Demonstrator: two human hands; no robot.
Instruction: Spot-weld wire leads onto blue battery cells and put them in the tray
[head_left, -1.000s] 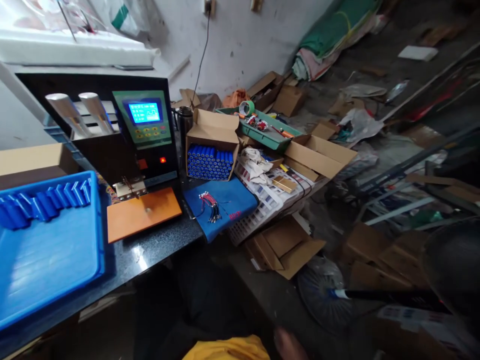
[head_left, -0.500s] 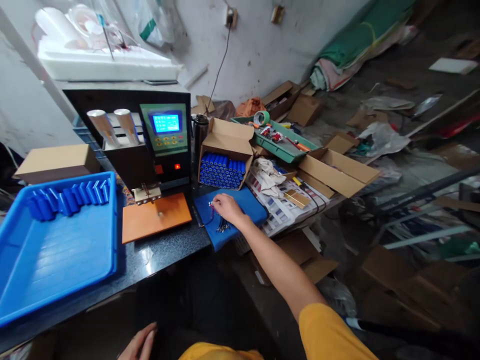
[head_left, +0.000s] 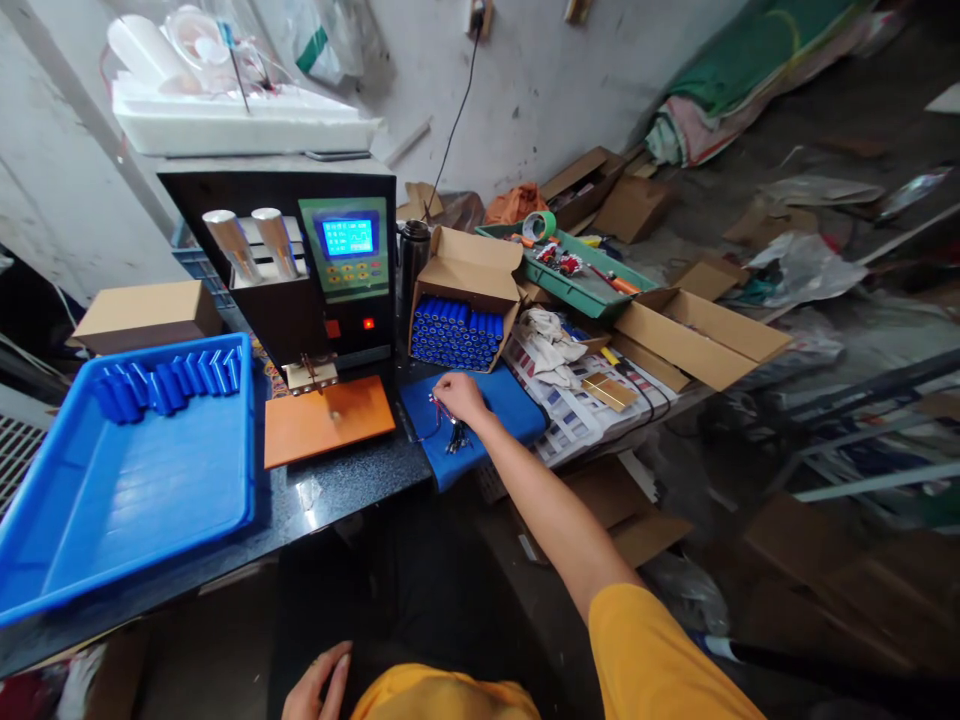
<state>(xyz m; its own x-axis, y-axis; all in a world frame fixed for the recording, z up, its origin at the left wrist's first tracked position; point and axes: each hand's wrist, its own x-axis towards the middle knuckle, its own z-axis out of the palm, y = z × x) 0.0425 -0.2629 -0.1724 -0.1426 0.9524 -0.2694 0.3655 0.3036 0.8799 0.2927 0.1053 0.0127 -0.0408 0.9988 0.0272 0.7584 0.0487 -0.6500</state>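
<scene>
On the blue cloth mat (head_left: 514,412), my right hand (head_left: 459,396) pinches the red-and-black wire bundle (head_left: 452,436); the loose blue cylindrical cells (head_left: 169,380) seem not yet welded.

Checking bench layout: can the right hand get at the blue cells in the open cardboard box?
Probably yes: the right hand sits on the wires just before the open box of blue cells, nothing between.

Counts: welder (head_left: 300,320) 1, with silver cylinders (head_left: 229,245) 2; orange board (head_left: 330,425) 1; blue cloth (head_left: 510,410) 1; wire bundle (head_left: 455,436) 1; blue tray (head_left: 135,490) 1; green tray (head_left: 555,285) 1; black flask (head_left: 412,260) 1; open box (head_left: 469,262) of blue cells 1, cells too many to count. Hands 2: right hand (head_left: 459,395), left hand (head_left: 319,685).
</scene>
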